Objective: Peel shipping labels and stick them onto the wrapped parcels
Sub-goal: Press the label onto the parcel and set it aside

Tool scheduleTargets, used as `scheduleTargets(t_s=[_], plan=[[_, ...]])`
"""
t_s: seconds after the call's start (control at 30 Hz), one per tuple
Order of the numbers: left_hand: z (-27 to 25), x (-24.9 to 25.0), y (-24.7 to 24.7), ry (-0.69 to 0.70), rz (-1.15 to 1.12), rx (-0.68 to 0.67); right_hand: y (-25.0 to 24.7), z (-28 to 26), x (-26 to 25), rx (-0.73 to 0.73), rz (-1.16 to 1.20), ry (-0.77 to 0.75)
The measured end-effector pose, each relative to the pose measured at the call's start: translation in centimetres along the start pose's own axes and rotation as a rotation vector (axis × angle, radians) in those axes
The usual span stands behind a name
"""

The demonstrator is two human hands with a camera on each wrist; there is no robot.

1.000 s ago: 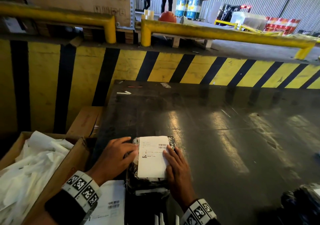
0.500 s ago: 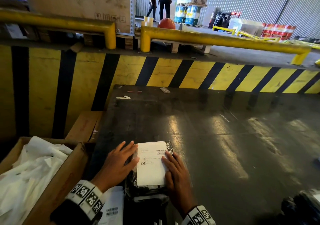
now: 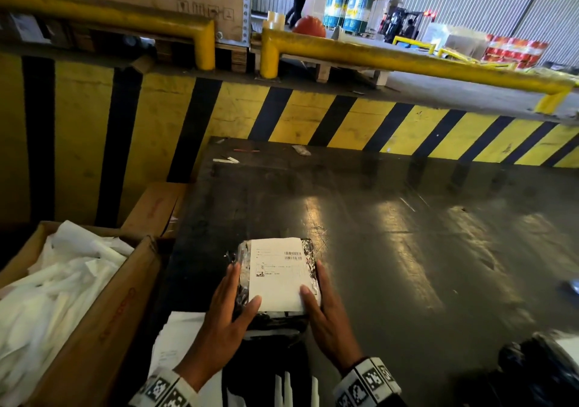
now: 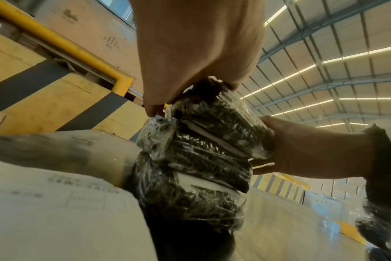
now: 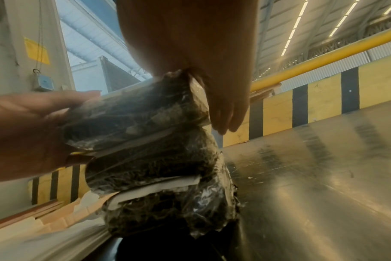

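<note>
A stack of black, film-wrapped parcels (image 4: pixel 190 176) stands at the near edge of the dark table (image 3: pixel 407 250). The top parcel (image 3: pixel 310 250) carries a white shipping label (image 3: pixel 275 273) with barcodes, lying flat on its upper face. My left hand (image 3: pixel 225 312) grips the top parcel's left side, thumb on the label's near left corner. My right hand (image 3: pixel 326 312) grips its right side, thumb on the near right corner. The wrist views show the top parcel (image 5: pixel 136 114) tilted off the one beneath, held between both hands.
A cardboard box (image 3: pixel 125 297) full of crumpled white backing paper sits to the left. Label sheets (image 3: pixel 178 337) lie under my left wrist. Another black parcel (image 3: pixel 539 372) lies at the lower right. A yellow-and-black striped wall (image 3: pixel 313 118) bounds the table's far side.
Both hands have slid back from the label's edges to the parcel's near sides and taken hold, with thumbs now on the label's near corners.
</note>
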State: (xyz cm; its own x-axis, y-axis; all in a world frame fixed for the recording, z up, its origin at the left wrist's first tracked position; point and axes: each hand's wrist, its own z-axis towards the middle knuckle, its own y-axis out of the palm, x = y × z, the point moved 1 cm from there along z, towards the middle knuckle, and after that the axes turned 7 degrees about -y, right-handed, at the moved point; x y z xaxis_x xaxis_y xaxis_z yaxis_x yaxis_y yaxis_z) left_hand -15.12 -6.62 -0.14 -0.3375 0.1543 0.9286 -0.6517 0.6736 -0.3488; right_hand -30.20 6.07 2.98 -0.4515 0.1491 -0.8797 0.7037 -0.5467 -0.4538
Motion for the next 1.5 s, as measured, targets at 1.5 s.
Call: scheduleTargets(t_s=[1.5], plan=[[-10.9,0.2,25.2,-0.033,0.925,-0.137,-23.3,-22.6,12.6,0.185,0.307,0.157]])
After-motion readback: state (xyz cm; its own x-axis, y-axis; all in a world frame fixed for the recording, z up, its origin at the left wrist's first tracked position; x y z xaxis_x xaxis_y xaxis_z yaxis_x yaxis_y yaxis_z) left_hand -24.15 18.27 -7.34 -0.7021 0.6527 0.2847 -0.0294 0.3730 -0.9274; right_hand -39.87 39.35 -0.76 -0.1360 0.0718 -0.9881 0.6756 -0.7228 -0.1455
